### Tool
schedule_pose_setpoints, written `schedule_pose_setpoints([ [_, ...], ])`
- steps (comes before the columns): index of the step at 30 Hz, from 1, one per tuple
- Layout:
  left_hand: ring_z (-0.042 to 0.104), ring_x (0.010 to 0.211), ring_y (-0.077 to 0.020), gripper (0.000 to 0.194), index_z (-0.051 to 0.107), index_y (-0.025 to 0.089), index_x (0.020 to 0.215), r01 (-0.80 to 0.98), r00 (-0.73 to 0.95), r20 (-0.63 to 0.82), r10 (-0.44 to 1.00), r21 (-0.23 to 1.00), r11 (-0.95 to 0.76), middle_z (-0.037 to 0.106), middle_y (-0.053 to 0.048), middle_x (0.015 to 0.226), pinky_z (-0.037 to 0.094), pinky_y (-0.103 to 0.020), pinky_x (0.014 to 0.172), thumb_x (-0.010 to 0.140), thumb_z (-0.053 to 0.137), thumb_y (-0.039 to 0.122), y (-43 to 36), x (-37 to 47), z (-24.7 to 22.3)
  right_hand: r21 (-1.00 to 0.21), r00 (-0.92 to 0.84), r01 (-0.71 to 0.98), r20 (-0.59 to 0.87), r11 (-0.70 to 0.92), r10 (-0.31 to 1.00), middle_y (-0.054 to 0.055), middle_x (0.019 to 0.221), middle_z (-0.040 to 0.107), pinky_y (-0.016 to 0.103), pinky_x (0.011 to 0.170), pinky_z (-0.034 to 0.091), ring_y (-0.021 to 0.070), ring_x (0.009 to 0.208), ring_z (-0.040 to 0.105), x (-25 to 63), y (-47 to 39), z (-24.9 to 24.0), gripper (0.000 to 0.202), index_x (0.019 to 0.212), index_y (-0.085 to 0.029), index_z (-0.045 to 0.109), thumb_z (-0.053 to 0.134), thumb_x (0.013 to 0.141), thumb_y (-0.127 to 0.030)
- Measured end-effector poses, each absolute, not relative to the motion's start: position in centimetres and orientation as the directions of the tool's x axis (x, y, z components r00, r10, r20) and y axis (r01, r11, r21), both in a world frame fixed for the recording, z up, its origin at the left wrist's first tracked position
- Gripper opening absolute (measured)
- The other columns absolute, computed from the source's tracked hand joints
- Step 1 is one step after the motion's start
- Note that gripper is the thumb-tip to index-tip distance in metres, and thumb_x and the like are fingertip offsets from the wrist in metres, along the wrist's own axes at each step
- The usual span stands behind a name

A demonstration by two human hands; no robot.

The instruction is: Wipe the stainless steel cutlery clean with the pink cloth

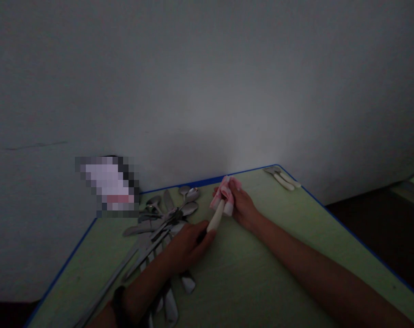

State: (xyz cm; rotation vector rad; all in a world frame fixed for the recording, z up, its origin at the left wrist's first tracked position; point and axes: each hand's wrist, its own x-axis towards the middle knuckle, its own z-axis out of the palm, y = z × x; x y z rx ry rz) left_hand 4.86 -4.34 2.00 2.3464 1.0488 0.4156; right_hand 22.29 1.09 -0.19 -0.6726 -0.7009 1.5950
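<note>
My left hand (193,241) grips the lower end of a piece of cutlery by its pale cream handle (216,217). The far end of that piece is hidden inside a pink and white cloth (224,193), so its kind does not show. Wrapped round the cloth is my right hand (242,205), its fingers closed over the covered end. Just left of and beneath my left forearm lies a heap of metal cutlery (159,228), with spoons and knives pointing several ways.
Near the table's far right corner lie pieces of cutlery with cream handles (284,180). A blurred-out upright item (109,182) stands at the back left. The green table (261,273) has a blue edge and meets a grey wall (207,91).
</note>
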Motion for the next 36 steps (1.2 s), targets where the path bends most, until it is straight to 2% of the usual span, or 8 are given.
schedule_pose_setpoints([
  [6, 0.051, 0.057, -0.0120, 0.030, 0.053, 0.017, 0.084, 0.604, 0.646, 0.047, 0.762, 0.579, -0.547, 0.057, 0.000, 0.066, 0.035, -0.021, 0.053, 0.092, 0.032, 0.036, -4.3, 5.2, 1.9, -0.796, -0.316, -0.561, -0.045, -0.225, 0.948, 0.006, 0.078, 0.065, 0.029, 0.066, 0.050, 0.0151, 0.068, 0.061, 22.8, 0.8, -0.2, 0.042, 0.089, -0.014, 0.059, 0.063, 0.070, -0.052],
  [9, 0.052, 0.056, -0.0121, 0.031, 0.052, 0.017, 0.078, 0.630, 0.628, 0.033, 0.777, 0.565, -0.533, 0.057, 0.000, 0.063, 0.035, -0.021, 0.052, 0.092, 0.032, 0.035, -4.3, 5.2, 1.7, -0.795, -0.384, -0.552, -0.025, -0.252, 0.923, 0.006, 0.080, 0.066, 0.030, 0.068, 0.050, 0.0154, 0.069, 0.061, 23.1, 0.8, -0.3, 0.039, 0.089, -0.014, 0.059, 0.063, 0.072, -0.049],
  [19, 0.053, 0.048, -0.0114, 0.033, 0.050, 0.019, 0.071, 0.693, 0.516, 0.040, 0.856, 0.569, -0.443, 0.054, 0.003, 0.054, 0.032, -0.022, 0.050, 0.092, 0.034, 0.037, -4.0, 5.3, 1.4, -0.790, -0.486, -0.514, -0.053, -0.334, 0.872, 0.008, 0.084, 0.067, 0.030, 0.078, 0.048, 0.0136, 0.073, 0.062, 23.1, 0.4, 0.2, 0.033, 0.089, -0.010, 0.062, 0.066, 0.073, -0.039],
  [24, 0.052, 0.049, -0.0119, 0.034, 0.050, 0.019, 0.068, 0.718, 0.478, 0.102, 0.872, 0.527, -0.455, 0.051, 0.004, 0.053, 0.029, -0.023, 0.050, 0.090, 0.036, 0.040, -4.0, 5.4, 1.4, -0.775, -0.432, -0.551, -0.051, -0.308, 0.901, 0.006, 0.084, 0.066, 0.029, 0.075, 0.049, 0.0128, 0.071, 0.061, 22.9, 0.4, 0.0, 0.031, 0.088, -0.012, 0.061, 0.067, 0.072, -0.037],
  [28, 0.050, 0.049, -0.0122, 0.037, 0.048, 0.020, 0.067, 0.672, 0.482, 0.093, 0.871, 0.599, -0.435, 0.050, 0.004, 0.051, 0.032, -0.024, 0.052, 0.092, 0.031, 0.040, -4.2, 5.4, 1.6, -0.770, -0.373, -0.569, -0.073, -0.290, 0.925, 0.005, 0.076, 0.066, 0.028, 0.065, 0.051, 0.0138, 0.066, 0.061, 22.7, 0.5, 0.1, 0.031, 0.085, -0.012, 0.060, 0.065, 0.071, -0.039],
  [31, 0.049, 0.048, -0.0115, 0.037, 0.044, 0.020, 0.066, 0.630, 0.432, 0.109, 0.895, 0.674, -0.386, 0.049, 0.005, 0.052, 0.034, -0.024, 0.053, 0.093, 0.029, 0.040, -4.3, 5.3, 1.7, -0.809, -0.316, -0.521, -0.113, -0.272, 0.942, 0.004, 0.069, 0.064, 0.025, 0.056, 0.049, 0.0133, 0.060, 0.060, 22.7, 0.5, 0.1, 0.029, 0.082, -0.013, 0.059, 0.064, 0.070, -0.039],
  [36, 0.044, 0.049, -0.0103, 0.029, 0.042, 0.020, 0.072, 0.537, 0.348, 0.174, 0.921, 0.769, -0.348, 0.045, 0.007, 0.056, 0.033, -0.023, 0.051, 0.092, 0.031, 0.039, -4.2, 5.1, 1.1, -0.967, -0.382, -0.235, 0.002, -0.095, 0.924, -0.001, 0.058, 0.059, 0.019, 0.045, 0.042, 0.0086, 0.048, 0.053, 22.7, -0.2, 0.2, 0.022, 0.073, -0.014, 0.058, 0.061, 0.072, -0.035],
])
